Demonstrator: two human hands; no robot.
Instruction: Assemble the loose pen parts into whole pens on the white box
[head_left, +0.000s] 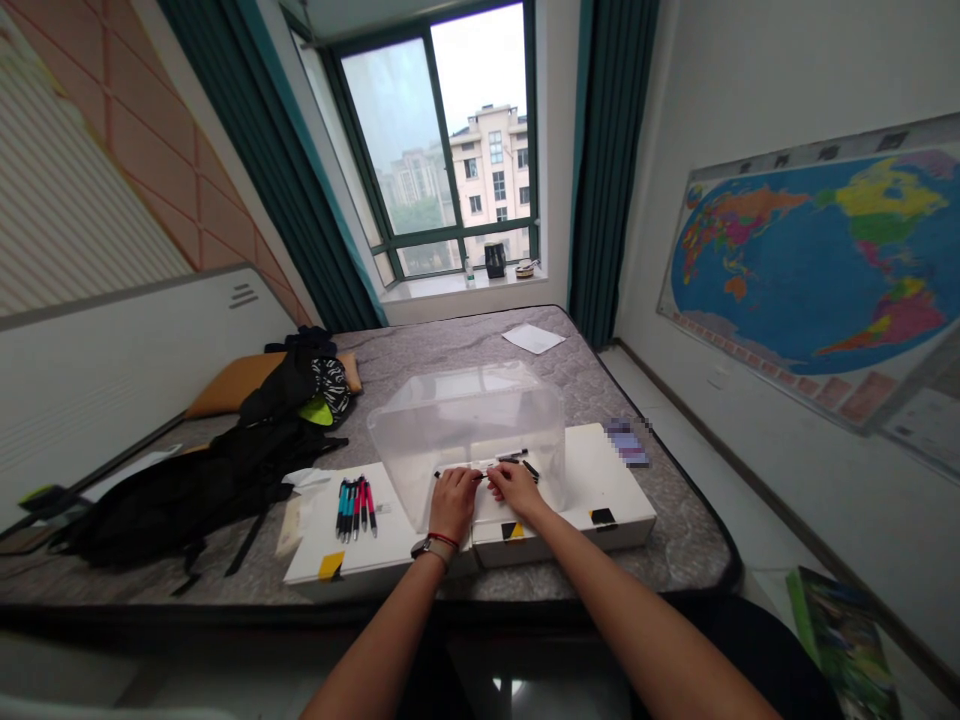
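Note:
My left hand (452, 500), with a watch and a red band at its wrist, pinches one end of a small dark, slim piece that looks like a pen part (478, 477). My right hand (517, 488) is closed just beside it, fingertips pinched at the same spot; what exactly they grip is too small to make out. Both hands are at the opening of a clear plastic bin (480, 415). Around my right hand lie several black pen pieces (531, 469). To the left, several blue and red pens (356, 508) lie in a row on a white box (315, 560).
A second white box (630, 505) lies under the bin's right side. A black backpack (172, 500) and a crumpled tissue (309, 480) are at the left. Beyond the bin, a paper sheet (533, 338) rests on the mattress (442, 345). A pixelated item (627, 442) sits right.

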